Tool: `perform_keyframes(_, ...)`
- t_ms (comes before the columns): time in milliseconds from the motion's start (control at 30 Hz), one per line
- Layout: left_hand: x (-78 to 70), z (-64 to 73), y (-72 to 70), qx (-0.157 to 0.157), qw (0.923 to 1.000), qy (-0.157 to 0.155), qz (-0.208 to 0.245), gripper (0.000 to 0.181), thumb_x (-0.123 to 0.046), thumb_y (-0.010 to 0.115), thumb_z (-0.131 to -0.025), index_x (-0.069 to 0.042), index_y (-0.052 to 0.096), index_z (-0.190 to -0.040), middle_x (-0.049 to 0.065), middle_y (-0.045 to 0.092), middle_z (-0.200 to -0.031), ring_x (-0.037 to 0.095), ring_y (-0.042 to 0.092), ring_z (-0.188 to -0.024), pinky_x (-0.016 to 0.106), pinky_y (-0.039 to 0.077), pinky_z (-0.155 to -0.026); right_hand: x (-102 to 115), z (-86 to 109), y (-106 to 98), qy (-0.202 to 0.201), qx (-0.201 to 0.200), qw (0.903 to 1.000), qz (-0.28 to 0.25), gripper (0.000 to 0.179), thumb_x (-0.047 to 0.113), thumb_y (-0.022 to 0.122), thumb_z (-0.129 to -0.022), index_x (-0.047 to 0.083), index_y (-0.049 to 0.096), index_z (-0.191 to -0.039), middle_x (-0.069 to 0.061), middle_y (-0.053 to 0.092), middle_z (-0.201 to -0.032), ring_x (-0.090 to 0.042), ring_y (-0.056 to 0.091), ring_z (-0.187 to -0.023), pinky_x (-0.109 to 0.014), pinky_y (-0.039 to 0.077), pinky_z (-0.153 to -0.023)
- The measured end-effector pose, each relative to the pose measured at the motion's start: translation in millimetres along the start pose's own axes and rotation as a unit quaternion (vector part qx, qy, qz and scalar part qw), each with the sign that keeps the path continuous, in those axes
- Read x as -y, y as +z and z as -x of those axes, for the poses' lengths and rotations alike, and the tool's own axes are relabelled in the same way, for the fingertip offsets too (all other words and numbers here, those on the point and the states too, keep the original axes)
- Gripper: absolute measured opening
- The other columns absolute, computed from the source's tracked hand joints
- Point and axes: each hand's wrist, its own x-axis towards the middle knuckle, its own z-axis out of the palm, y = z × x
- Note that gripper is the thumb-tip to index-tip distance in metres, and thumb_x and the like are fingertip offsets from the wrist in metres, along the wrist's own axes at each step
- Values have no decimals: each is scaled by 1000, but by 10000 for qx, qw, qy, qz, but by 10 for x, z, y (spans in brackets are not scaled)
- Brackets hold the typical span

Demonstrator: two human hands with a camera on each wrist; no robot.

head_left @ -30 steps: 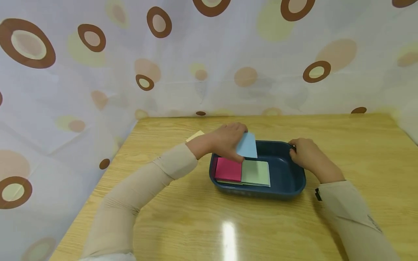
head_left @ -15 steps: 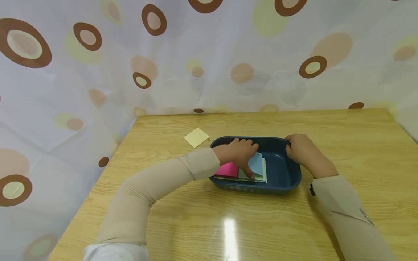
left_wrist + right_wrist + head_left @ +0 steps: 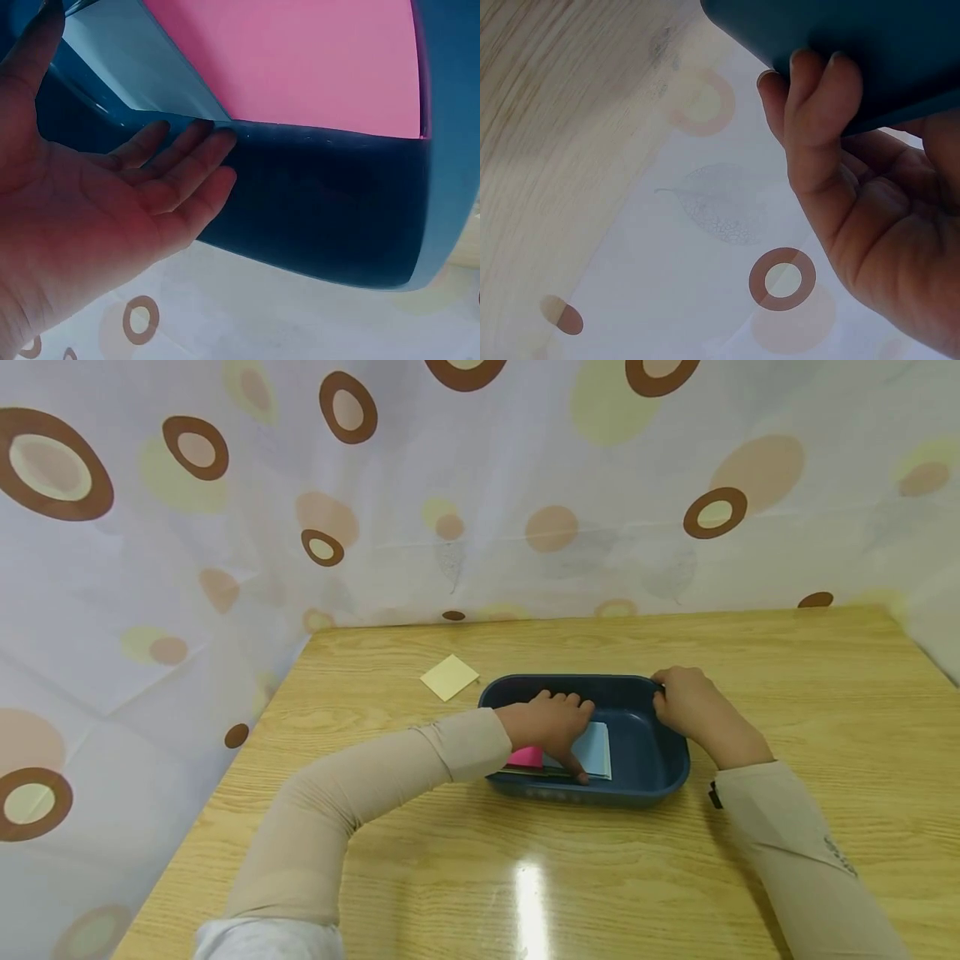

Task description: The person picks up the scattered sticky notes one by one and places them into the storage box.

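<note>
My left hand (image 3: 553, 723) is down inside a dark blue plastic bin (image 3: 645, 795), over a light blue pad of sticky notes (image 3: 595, 748). In the left wrist view its fingers (image 3: 199, 169) are loosely bent by one edge of the pad, the thumb near a far corner. The pad lies flat on a paler stack whose edge just shows. Beside it lies a pink sticky-note pad (image 3: 527, 757), partly covered by my left hand in the head view. My right hand (image 3: 697, 710) grips the bin's right rim, fingers curled against the outer wall.
A pale yellow sticky note (image 3: 450, 677) lies on the wooden table (image 3: 420, 852) to the left of and behind the bin. A white curtain with brown rings (image 3: 450, 485) stands behind and along the left side. The bin's right half shows bare floor.
My left hand has lowered the light blue pad into the bin, where it now lies flat on the green stack. The yellow note has come into full view. My right hand keeps the rim.
</note>
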Motion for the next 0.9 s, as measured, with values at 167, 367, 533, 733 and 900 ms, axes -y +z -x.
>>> perform_keyframes(167,-11,-24,2,2,10000,39,86,95,-70,62,-77,-10,33,-145,6,47,-133,17,47,-114,31,41,-90,3,10,-7,-12,-42,10000,-8,34,-4,47,-91,-24,51,-118,-41,57,-106,-29,61,-64,-42,50,-61)
perform_keyframes(367,-33,-38,-5,30,9999,45,142,90,-65,60,-83,-10,31,-147,5,44,-138,17,46,-119,31,41,-94,3,7,-6,1,-44,10000,30,34,-4,48,-90,-24,51,-117,-41,57,-107,-32,62,-68,-44,51,-64)
perform_keyframes(533,-4,-25,12,54,9999,-23,95,89,-67,58,-83,-11,31,-147,5,43,-139,17,45,-120,30,41,-92,41,-33,1,-7,12,10000,-12,35,-3,48,-91,-25,50,-119,-41,56,-108,-26,59,-62,-40,48,-59)
perform_keyframes(733,206,59,-79,-147,9972,25,728,85,-63,56,-87,-8,32,-147,7,44,-139,19,46,-122,33,41,-97,53,-35,17,-111,13,9999,-33,35,-4,46,-90,-25,50,-118,-42,55,-108,-24,56,-59,-39,47,-58)
perform_keyframes(900,787,276,-226,-908,9641,-14,2493,63,-43,59,-94,-3,42,-140,13,50,-136,22,50,-122,33,41,-100,-18,5,26,-212,-110,9997,43,33,-5,48,-89,-25,52,-114,-43,54,-110,-30,59,-67,-45,49,-64)
